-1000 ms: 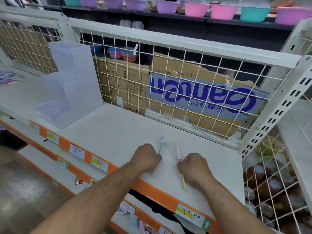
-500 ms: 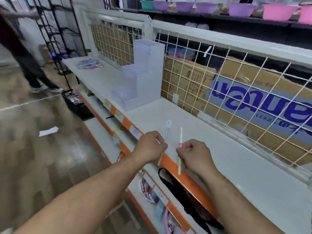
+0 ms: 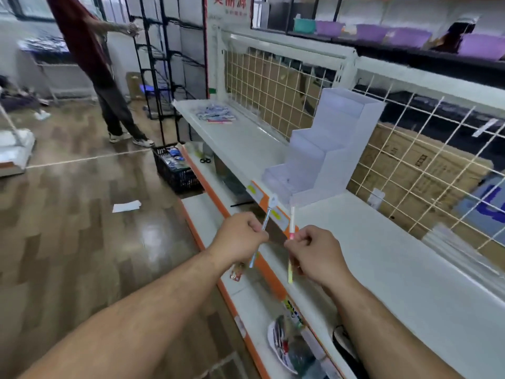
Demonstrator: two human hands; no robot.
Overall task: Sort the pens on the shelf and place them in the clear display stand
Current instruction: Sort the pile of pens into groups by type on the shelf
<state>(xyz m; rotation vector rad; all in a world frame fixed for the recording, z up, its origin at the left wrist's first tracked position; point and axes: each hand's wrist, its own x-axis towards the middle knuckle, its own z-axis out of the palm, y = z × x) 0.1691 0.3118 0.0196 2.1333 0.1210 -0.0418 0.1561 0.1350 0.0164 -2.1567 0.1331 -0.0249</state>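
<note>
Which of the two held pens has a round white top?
The blue pen in the left hand. The pen in the right hand is pink and yellow with a plain top.

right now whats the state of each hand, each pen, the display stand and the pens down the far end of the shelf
left hand: closed on the blue pen
right hand: closed on the pink and yellow pen
blue pen: held off the shelf, round white top up
pink and yellow pen: held near upright, yellow end down
clear display stand: upright on the shelf, tiers look empty
pile of pens: lying loose, unsorted
</note>
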